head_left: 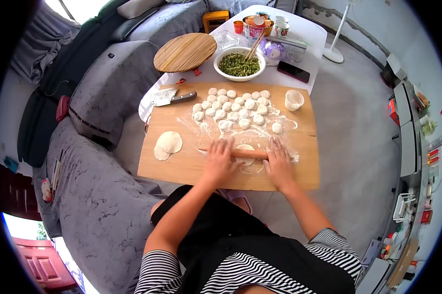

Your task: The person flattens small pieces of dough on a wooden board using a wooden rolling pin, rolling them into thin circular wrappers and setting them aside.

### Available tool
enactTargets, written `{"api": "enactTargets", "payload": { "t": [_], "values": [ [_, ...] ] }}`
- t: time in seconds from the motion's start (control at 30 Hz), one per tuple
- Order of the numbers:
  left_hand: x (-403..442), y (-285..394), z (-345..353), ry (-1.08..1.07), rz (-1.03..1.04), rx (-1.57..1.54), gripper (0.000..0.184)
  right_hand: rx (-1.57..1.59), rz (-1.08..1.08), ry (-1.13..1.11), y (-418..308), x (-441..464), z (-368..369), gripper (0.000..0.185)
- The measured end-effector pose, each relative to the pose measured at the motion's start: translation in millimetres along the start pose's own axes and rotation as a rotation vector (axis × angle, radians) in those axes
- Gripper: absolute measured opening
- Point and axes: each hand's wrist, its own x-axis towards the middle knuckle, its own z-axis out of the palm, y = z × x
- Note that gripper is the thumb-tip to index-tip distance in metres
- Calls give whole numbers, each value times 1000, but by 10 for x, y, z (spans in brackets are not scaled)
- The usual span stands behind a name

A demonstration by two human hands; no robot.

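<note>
A wooden rolling pin point(250, 154) lies across a flat round dough wrapper point(245, 160) on the floured wooden board point(182, 169). My left hand point(222, 158) rests over the pin's left part, fingers pointing forward. Over its right end, my right hand point(279, 160) presses down in the same way. Rolled wrappers point(170, 142) overlap in a small pile to the left. Beyond my hands sit several small floured dough pieces point(232, 116), with one single piece point(277, 128) nearest my right hand.
A cleaver point(174, 97) lies at the board's back left, a clear cup point(294, 100) at its back right. Behind stand a white bowl point(222, 72) of chopped green filling with chopsticks, a round woven lid point(185, 52) and a phone point(293, 71). A grey-covered sofa point(103, 196) is at left.
</note>
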Motion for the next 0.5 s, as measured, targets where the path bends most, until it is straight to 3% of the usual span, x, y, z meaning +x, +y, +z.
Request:
{"api": "enactTargets", "payload": {
  "t": [0.13, 0.23, 0.37, 0.43, 0.5],
  "values": [
    [17, 287, 92, -96, 97, -147, 77, 63, 31, -83, -67, 73, -241, 43],
    [14, 272, 113, -8, 128, -54, 71, 35, -11, -59, 15, 31, -308, 43],
    [127, -111, -3, -80, 52, 70, 68, 3, -26, 36, 115, 294, -64, 52],
    [299, -438, 163, 47, -119, 104, 76, -67, -40, 108, 181, 563, 37, 58],
    [220, -542, 118, 43, -87, 158, 76, -68, -26, 150, 202, 740, 87, 69]
  ]
}}
